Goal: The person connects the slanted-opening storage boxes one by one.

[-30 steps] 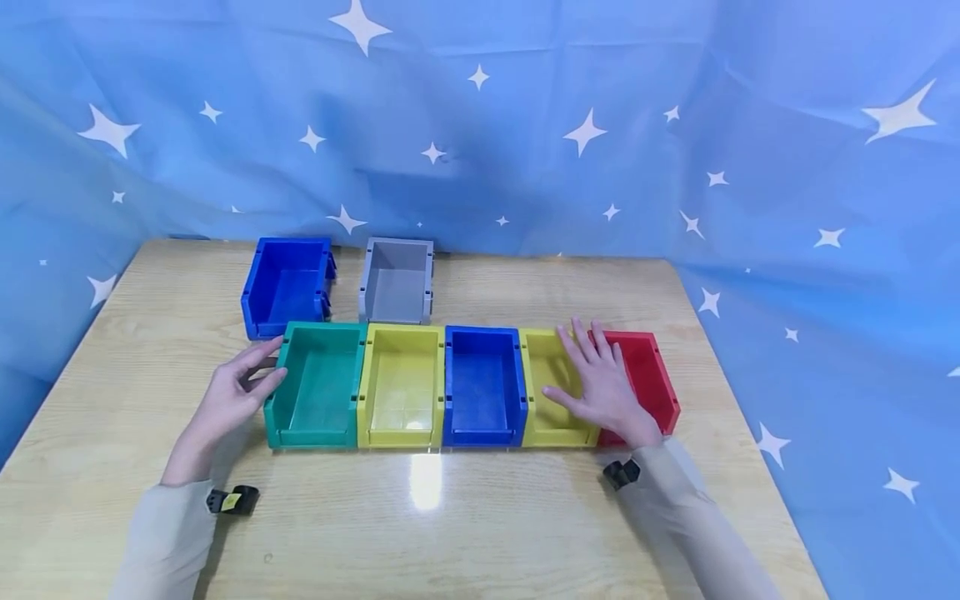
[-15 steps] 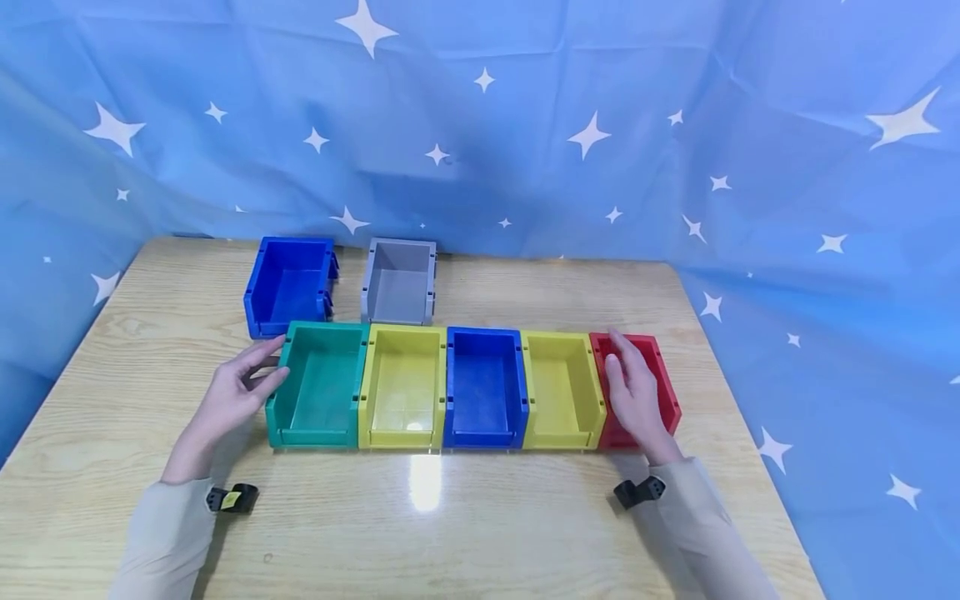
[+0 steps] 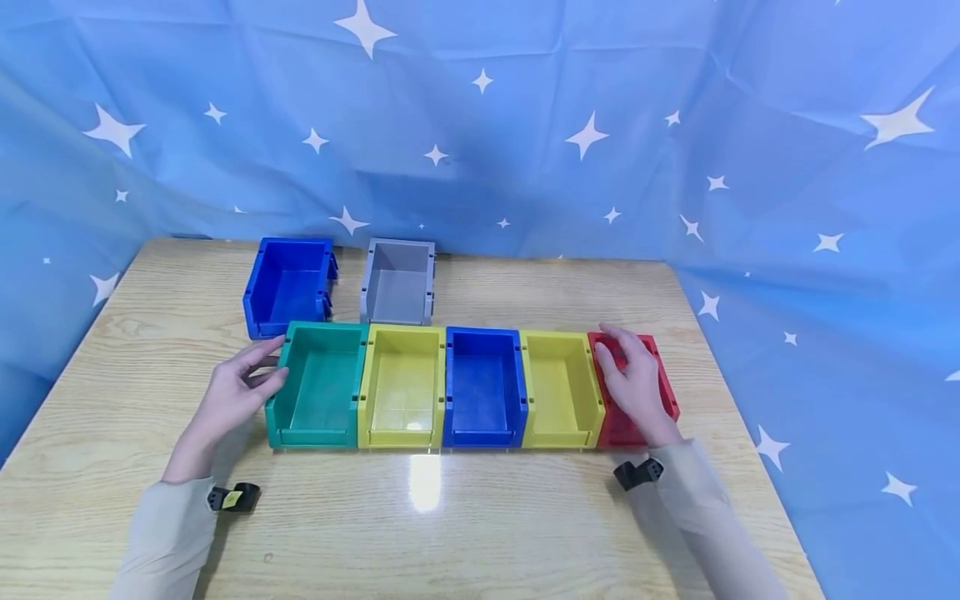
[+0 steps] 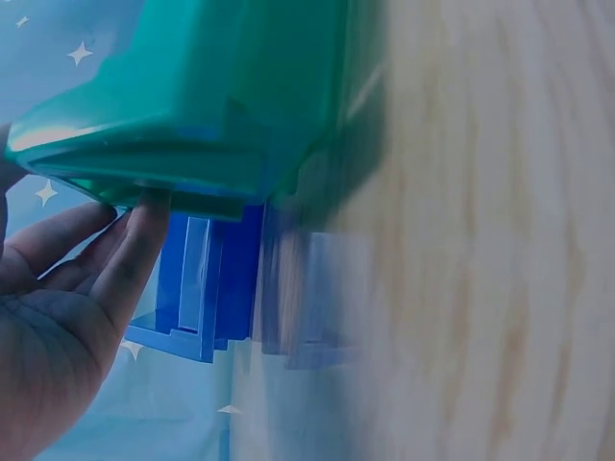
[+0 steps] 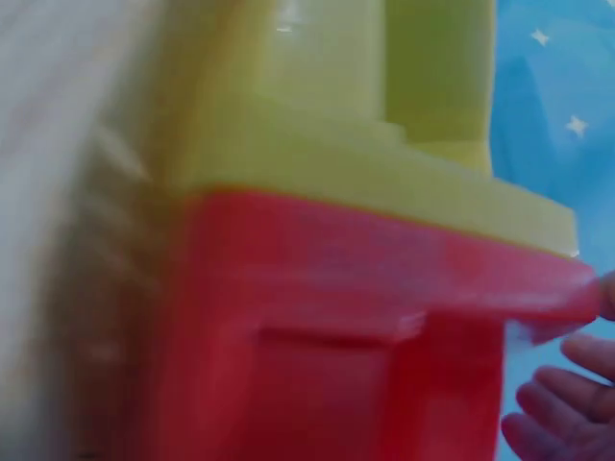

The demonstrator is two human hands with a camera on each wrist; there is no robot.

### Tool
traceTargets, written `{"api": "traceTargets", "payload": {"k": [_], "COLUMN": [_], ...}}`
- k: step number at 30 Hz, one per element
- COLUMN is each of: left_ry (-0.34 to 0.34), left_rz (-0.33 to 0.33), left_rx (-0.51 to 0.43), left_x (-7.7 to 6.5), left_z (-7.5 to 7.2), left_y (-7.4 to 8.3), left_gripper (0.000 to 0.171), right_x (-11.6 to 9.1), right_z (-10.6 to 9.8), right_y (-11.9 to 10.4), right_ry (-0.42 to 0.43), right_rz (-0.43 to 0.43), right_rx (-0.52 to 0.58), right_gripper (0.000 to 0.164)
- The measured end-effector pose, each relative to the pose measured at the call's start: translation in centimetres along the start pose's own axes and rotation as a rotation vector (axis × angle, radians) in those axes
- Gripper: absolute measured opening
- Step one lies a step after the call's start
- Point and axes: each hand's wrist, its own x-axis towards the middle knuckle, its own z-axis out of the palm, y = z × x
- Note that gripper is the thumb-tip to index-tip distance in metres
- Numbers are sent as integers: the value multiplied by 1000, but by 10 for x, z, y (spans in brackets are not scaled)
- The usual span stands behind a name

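In the head view my left hand (image 3: 231, 398) is at the left side of a green bin (image 3: 322, 387). Its thumb reaches the rim and a finger touches the outer side wall, under the edge, in the left wrist view. My right hand (image 3: 633, 379) is over the red bin (image 3: 660, 367), covering part of it. In the right wrist view its thumb meets the rim beside the yellow bin (image 5: 413, 178), while its loosely bent fingers hold nothing. A yellow bin (image 3: 402, 387), a blue bin (image 3: 485, 392) and another yellow bin (image 3: 558, 387) fill the row between.
Behind the row stand a second blue bin (image 3: 292, 287) at the left and a grey bin (image 3: 399, 283). All rest on a wooden table (image 3: 480, 525). A blue star-patterned curtain (image 3: 480, 167) hangs behind and at the sides.
My right hand has moved right, off the right-hand yellow bin to the red one, and its spread fingers have drawn in. It then shifted slightly left. The left hand stays at the green bin.
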Motion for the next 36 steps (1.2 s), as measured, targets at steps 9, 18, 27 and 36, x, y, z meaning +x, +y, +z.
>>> {"api": "traceTargets", "payload": {"k": [9,18,27,36], "left_ry": [2,-14,-21,-18], "left_rz": [17,23,11,8], "left_rx": [-5,-1,39,-26], "left_x": [0,1,0,2], "left_z": [1,-1,-2,-1], "left_y": [-2,-4,-4,-3], "left_gripper": [45,45,44,46], "right_x": [41,78,107,129], "right_z": [10,23,57,92], "right_y": [-20,-52,-80,-101], "right_ry": [-110,-221,-333,-405], "right_rz": [-73,-79,-10,108], "right_rx": [77,78,182,218], "right_gripper": [35,36,36,37]}}
